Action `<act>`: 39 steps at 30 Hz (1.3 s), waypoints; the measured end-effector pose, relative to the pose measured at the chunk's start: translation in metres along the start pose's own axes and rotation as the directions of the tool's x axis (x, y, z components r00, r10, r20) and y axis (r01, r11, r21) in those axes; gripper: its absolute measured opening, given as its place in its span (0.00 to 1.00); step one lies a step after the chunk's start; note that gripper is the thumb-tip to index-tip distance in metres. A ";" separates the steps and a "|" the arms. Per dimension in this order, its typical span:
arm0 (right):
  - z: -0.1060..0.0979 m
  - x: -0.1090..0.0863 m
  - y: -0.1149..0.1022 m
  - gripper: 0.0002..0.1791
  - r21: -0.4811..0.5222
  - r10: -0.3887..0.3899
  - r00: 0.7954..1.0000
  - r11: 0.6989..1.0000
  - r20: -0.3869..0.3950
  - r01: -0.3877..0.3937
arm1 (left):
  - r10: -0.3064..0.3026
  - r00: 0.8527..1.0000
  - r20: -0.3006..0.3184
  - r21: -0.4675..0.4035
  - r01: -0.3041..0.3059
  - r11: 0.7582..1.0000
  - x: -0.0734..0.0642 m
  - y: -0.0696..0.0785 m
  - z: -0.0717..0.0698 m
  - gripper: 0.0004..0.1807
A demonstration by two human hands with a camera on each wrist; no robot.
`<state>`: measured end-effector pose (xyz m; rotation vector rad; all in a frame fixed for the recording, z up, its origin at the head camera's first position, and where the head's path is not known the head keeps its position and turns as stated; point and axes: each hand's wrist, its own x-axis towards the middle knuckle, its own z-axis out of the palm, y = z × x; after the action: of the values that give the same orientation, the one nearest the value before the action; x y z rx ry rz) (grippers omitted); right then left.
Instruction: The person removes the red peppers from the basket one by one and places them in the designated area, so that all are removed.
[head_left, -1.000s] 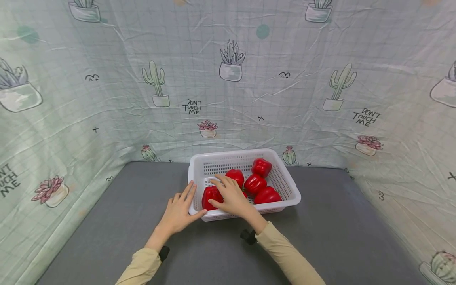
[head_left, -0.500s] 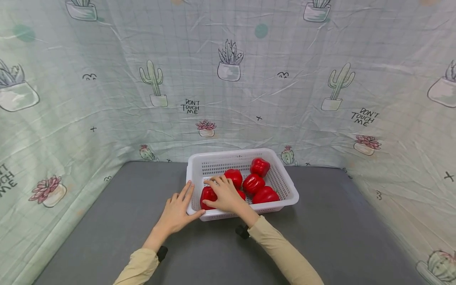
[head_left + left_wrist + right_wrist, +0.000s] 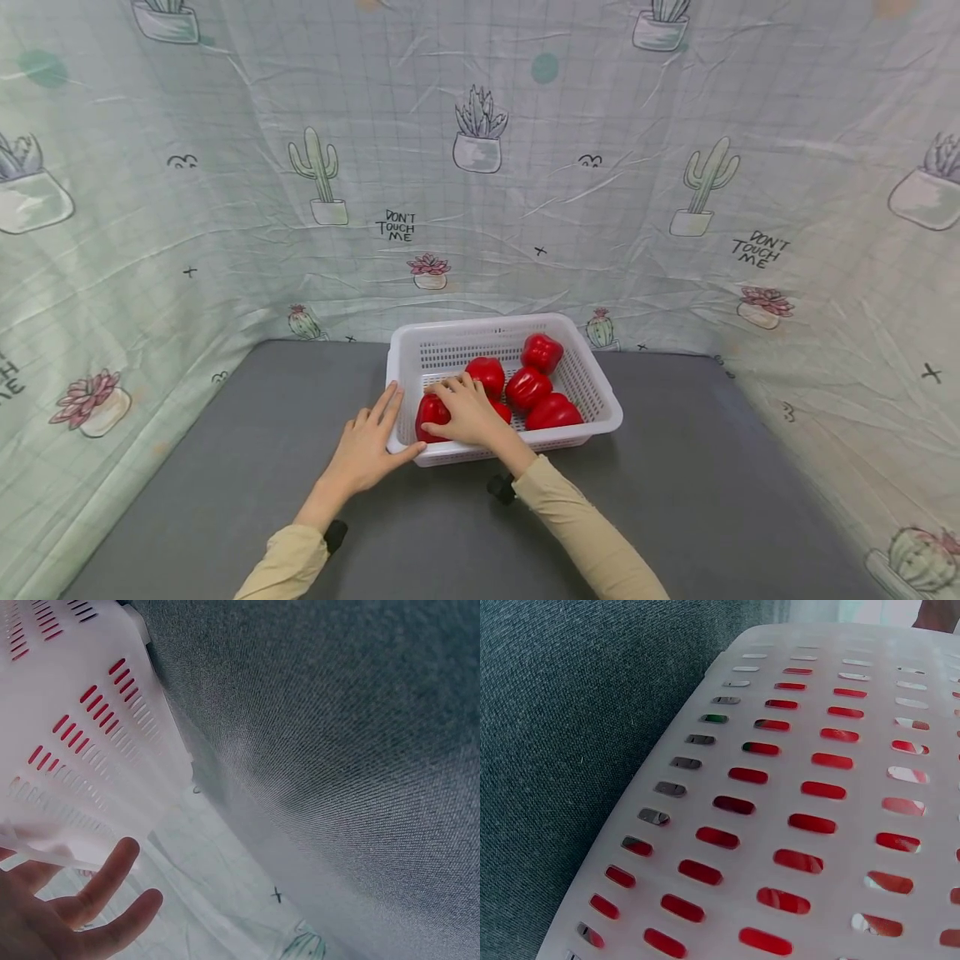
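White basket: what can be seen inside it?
Six red peppers show, at least partly. The right hand covers parts of the leftmost pepper and another pepper; whatever lies beneath that hand is hidden.

Pale grey-green cloth [image 3: 630,258] hanging at the back and along both sides, creased and rippled, with a faint printed grid. Across it, drawn green cactuses [image 3: 320,171] in white pots [image 3: 328,212], a grey succulent [image 3: 479,129] high near the middle, pink rosettes [image 3: 428,264] lower down, a teal dot [image 3: 545,68], and black "DON'T TOUCH ME" lettering [image 3: 396,226]. Below, a flat dark grey surface [image 3: 697,475], finely woven in the wrist views. Light soft and diffuse, slightly warmer in tone toward the right side.
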<state>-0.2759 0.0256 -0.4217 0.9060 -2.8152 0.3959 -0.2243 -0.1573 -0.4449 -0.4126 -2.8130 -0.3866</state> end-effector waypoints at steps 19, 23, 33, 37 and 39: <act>0.003 0.002 -0.001 0.41 0.022 0.127 0.981 0.991 0.149 -0.132 | -0.008 1.000 -0.018 -0.023 0.008 1.000 -0.002 -0.001 0.002 0.48; 0.002 0.002 -0.002 0.41 0.028 0.143 0.976 0.988 0.165 -0.149 | -0.013 1.000 -0.002 -0.029 0.013 0.999 -0.001 -0.001 0.001 0.48; 0.002 0.002 -0.001 0.42 0.013 0.138 0.982 0.990 0.131 -0.140 | -0.002 1.000 -0.004 -0.031 0.002 1.000 -0.001 -0.001 0.001 0.48; 0.002 0.002 -0.001 0.42 0.014 0.129 0.986 0.991 0.107 -0.132 | -0.002 1.000 -0.003 -0.026 0.002 1.000 -0.001 -0.001 0.001 0.48; 0.002 0.003 0.000 0.43 0.016 0.124 0.988 0.992 0.097 -0.126 | -0.006 1.000 0.000 -0.026 0.006 1.000 -0.001 -0.001 0.001 0.48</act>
<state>-0.2780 0.0231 -0.4230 0.7749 -2.9716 0.4107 -0.2241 -0.1578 -0.4461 -0.4100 -2.8127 -0.4244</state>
